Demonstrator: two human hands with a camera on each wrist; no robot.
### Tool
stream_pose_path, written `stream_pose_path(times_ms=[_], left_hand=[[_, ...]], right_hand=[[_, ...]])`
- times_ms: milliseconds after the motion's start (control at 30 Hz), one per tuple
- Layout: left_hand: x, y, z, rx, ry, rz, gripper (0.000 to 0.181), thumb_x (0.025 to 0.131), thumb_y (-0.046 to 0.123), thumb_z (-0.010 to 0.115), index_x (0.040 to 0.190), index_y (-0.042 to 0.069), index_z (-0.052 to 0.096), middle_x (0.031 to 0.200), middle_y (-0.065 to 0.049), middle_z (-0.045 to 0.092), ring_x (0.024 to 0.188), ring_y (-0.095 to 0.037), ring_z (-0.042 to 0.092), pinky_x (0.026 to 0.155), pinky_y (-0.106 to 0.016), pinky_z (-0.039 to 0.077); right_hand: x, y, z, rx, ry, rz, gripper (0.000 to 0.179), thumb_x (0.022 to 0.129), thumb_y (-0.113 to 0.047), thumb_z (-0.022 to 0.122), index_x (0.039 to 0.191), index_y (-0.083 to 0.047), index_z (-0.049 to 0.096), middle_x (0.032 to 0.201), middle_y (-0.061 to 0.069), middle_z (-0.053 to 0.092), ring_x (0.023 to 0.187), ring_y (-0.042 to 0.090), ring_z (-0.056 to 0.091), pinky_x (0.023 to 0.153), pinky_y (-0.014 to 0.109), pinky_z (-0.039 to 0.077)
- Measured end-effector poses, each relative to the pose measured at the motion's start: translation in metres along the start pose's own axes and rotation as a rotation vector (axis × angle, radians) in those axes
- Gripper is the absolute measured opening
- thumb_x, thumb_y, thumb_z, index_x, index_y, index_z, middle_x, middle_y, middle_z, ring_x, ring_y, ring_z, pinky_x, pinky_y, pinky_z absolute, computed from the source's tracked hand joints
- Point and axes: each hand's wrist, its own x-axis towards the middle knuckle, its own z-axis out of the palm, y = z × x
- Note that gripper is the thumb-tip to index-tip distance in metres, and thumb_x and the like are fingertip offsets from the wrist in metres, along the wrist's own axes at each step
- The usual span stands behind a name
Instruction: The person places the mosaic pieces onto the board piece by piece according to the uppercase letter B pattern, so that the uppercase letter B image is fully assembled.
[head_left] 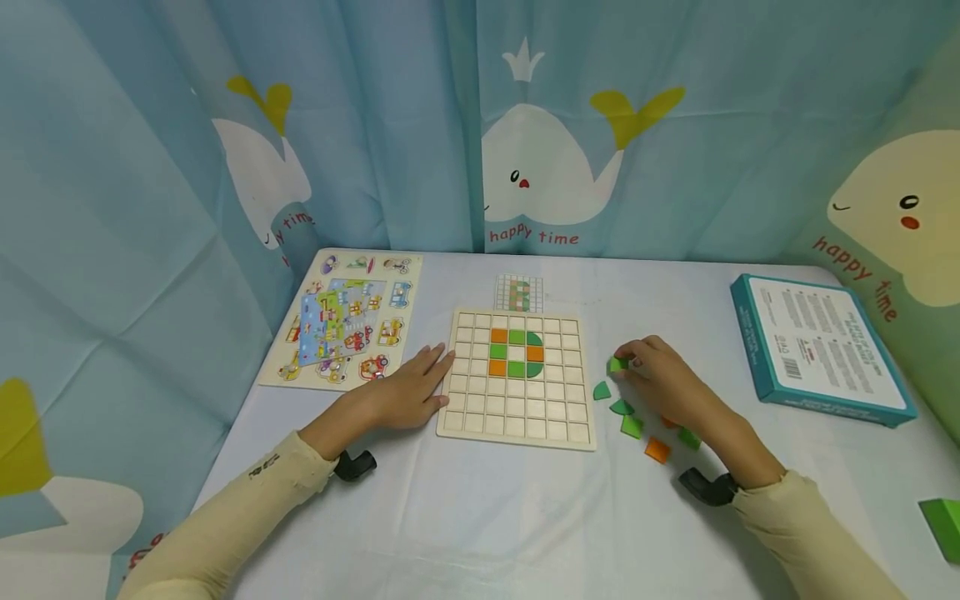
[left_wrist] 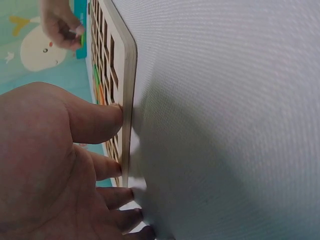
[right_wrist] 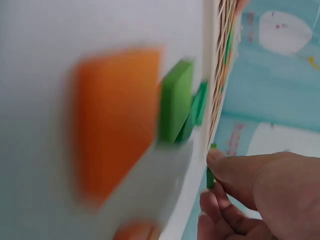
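A wooden grid board (head_left: 487,417) lies mid-table, with orange and green square tiles and dark green quarter-round tiles set in some of its cells. My left hand (head_left: 408,390) rests at the board's left edge, its thumb and fingertips touching the rim, as the left wrist view also shows. To the right of the board, my right hand (head_left: 663,379) pinches a green tile (right_wrist: 210,176) between thumb and fingers. Below that hand lie loose pieces: a green square tile (head_left: 632,426), an orange tile (head_left: 657,450), and dark green quarter-round tiles (head_left: 602,391). Some are partly hidden by the right hand.
A pattern card (head_left: 519,293) lies behind the board. At the back left is a picture puzzle board (head_left: 397,275) with cards on it. A teal box (head_left: 825,342) sits on the right, and a green block (head_left: 941,529) near the right edge. A curtain hangs behind.
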Motion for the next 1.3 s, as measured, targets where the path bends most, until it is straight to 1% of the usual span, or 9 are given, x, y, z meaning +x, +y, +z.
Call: stream_pose_path(times_ms=[67,167,433,567,667,833,1000,1100,1300], left_hand=[[-0.001,0.000,-0.001,0.005,-0.002,-0.004,0.073,0.114,0.035,0.045,0.170,0.006,0.008,0.177,-0.018,0.000,0.164,-0.037,0.000,0.132,-0.051,0.013],[-0.001,0.000,-0.001,0.010,-0.003,-0.008,0.073,0.114,0.036,0.044,0.171,0.007,0.008,0.178,-0.017,0.000,0.164,-0.037,0.000,0.132,-0.051,0.014],[0.001,-0.001,0.001,0.018,-0.004,0.004,0.074,0.114,0.037,0.044,0.170,0.006,0.008,0.177,-0.017,0.000,0.164,-0.037,0.000,0.132,-0.051,0.014],[0.002,-0.002,0.001,0.017,-0.007,0.001,0.075,0.114,0.038,0.044,0.170,0.007,0.007,0.178,-0.017,-0.001,0.164,-0.037,0.000,0.132,-0.051,0.014],[0.003,-0.003,0.001,0.016,-0.010,-0.007,0.075,0.114,0.039,0.044,0.171,0.009,0.006,0.178,-0.015,-0.001,0.164,-0.035,-0.001,0.132,-0.050,0.013],[0.003,-0.003,0.002,0.023,-0.009,-0.012,0.075,0.114,0.040,0.043,0.171,0.009,0.006,0.178,-0.016,-0.001,0.164,-0.035,0.000,0.132,-0.050,0.013],[0.003,-0.003,0.002,0.024,-0.002,0.000,0.074,0.114,0.039,0.043,0.171,0.008,0.006,0.178,-0.016,0.000,0.164,-0.036,0.000,0.132,-0.050,0.013],[0.002,-0.003,0.001,0.024,0.002,0.005,0.074,0.114,0.038,0.043,0.171,0.008,0.007,0.177,-0.017,0.000,0.164,-0.036,0.001,0.132,-0.050,0.013],[0.001,-0.002,0.000,0.016,0.001,0.000,0.074,0.114,0.038,0.044,0.170,0.007,0.007,0.177,-0.017,0.000,0.164,-0.037,0.001,0.132,-0.052,0.013]], right_hand=[[0.007,-0.010,0.005,0.020,0.008,0.000,0.029,0.104,-0.006,0.066,0.130,0.005,0.063,0.124,0.024,0.058,0.114,0.039,0.060,0.095,0.055,0.054],[0.015,-0.027,0.014,0.043,0.002,-0.031,0.030,0.103,-0.008,0.068,0.130,0.004,0.063,0.124,0.022,0.058,0.112,0.037,0.060,0.092,0.052,0.054],[0.033,-0.075,0.044,0.050,-0.030,-0.206,0.027,0.099,-0.005,0.073,0.123,0.004,0.067,0.117,0.017,0.063,0.106,0.031,0.064,0.093,0.045,0.058],[0.041,-0.093,0.054,0.057,-0.051,-0.226,0.026,0.098,-0.007,0.075,0.121,0.002,0.069,0.115,0.014,0.064,0.105,0.027,0.063,0.091,0.041,0.059],[0.045,-0.103,0.059,0.076,-0.067,-0.215,0.025,0.097,-0.009,0.077,0.120,0.001,0.070,0.115,0.012,0.065,0.103,0.026,0.064,0.089,0.040,0.059],[0.051,-0.115,0.069,0.060,-0.099,-0.205,0.025,0.096,-0.011,0.079,0.117,-0.001,0.070,0.115,0.012,0.066,0.106,0.027,0.066,0.091,0.039,0.060],[0.053,-0.123,0.076,0.016,-0.084,-0.216,0.023,0.094,-0.008,0.081,0.114,-0.001,0.071,0.113,0.011,0.068,0.105,0.025,0.066,0.092,0.038,0.059],[0.052,-0.125,0.078,-0.011,-0.073,-0.240,0.019,0.093,-0.006,0.080,0.110,-0.001,0.073,0.109,0.009,0.070,0.101,0.023,0.067,0.090,0.037,0.059],[0.046,-0.124,0.077,-0.048,-0.043,-0.335,0.008,0.093,-0.002,0.079,0.100,-0.003,0.077,0.103,0.007,0.068,0.096,0.021,0.065,0.085,0.034,0.060]])
